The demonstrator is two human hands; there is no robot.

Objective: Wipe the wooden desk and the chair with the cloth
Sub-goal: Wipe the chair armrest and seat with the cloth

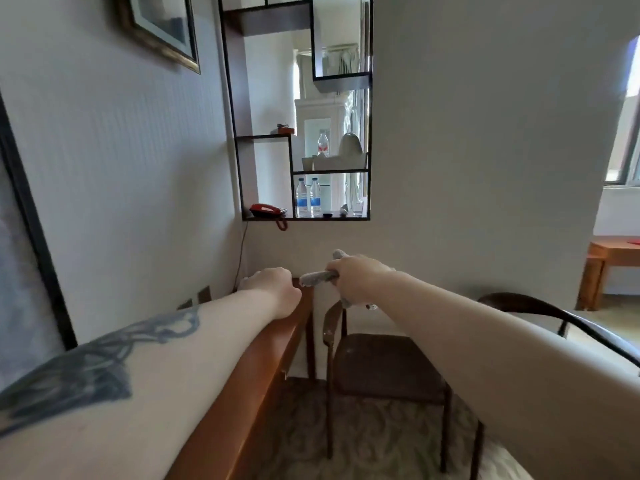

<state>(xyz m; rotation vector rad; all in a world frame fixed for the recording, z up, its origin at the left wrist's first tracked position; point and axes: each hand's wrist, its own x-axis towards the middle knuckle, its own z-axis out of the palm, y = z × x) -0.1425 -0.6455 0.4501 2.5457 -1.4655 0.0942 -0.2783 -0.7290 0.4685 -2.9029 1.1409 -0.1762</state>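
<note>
From the head view I record both arms extended toward the centre of the frame. My right hand [356,278] has its fingers curled round a bunched grey cloth [317,277], whose twisted end projects leftward from the fist, with more fabric showing above and below the hand. The cloth hangs in the air, just beside the far end of the wooden desk [266,368], and is not pressed to any surface.

My left hand [272,289] sits at the far end of the desk near the wall. Its fingers are curled, knuckles toward the camera; I cannot tell whether they hold anything or merely rest on the top.

The desk runs from lower centre up to mid frame, largely hidden beneath my left forearm. The chair [388,365] stands right of it, lower centre, its seat bare and its dark curved backrest reaching to the right edge.

Judgement: the step in hand appears to be regripping the cloth between surfaces, at the desk's far end. The next move calls for opening the wad flat and laying it on the desk top or the chair seat with steady pressure.
</note>
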